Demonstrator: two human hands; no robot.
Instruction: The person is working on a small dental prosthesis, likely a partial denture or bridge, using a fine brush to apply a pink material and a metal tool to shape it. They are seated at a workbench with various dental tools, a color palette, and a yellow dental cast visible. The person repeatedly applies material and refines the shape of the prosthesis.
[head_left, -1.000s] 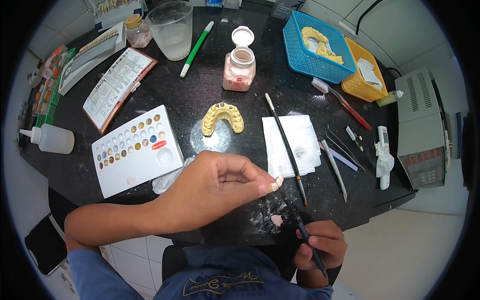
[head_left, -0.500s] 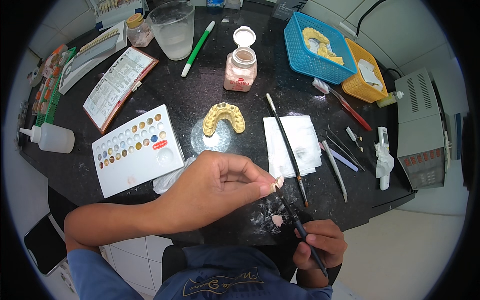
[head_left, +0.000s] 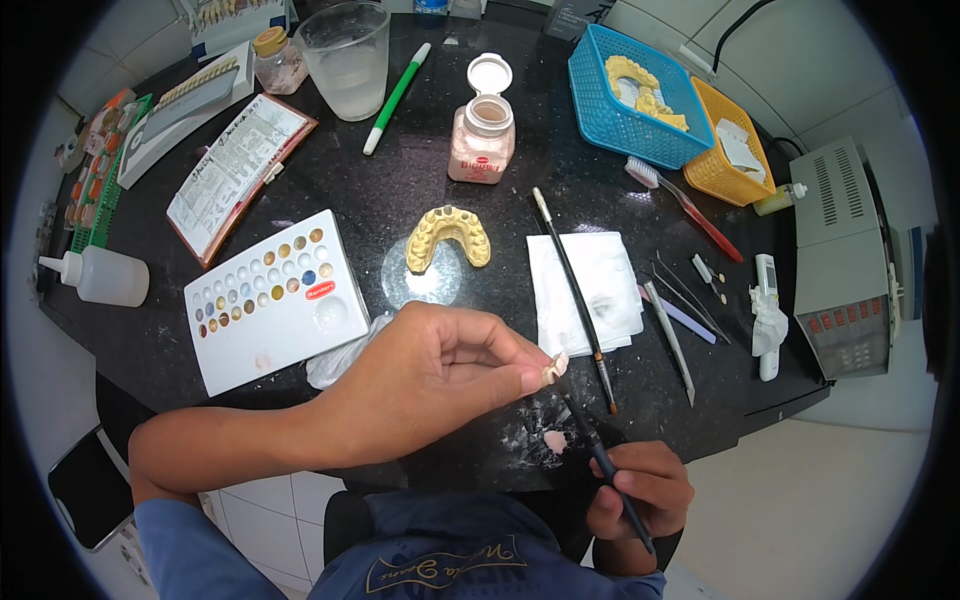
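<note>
Left hand (head_left: 430,385), center of frame, thumb and index pinching small false teeth (head_left: 557,366). Right hand (head_left: 645,490), lower right, fingers closed around dark brush (head_left: 606,452); its tip at or just beside the teeth, contact too small to tell. Pink powder (head_left: 555,441) on black counter (head_left: 450,455) below teeth. Tooth model (head_left: 447,236) upper center, paint tray (head_left: 265,345) left, white cloth (head_left: 553,290) right of center, second brush (head_left: 572,278) across it.
</note>
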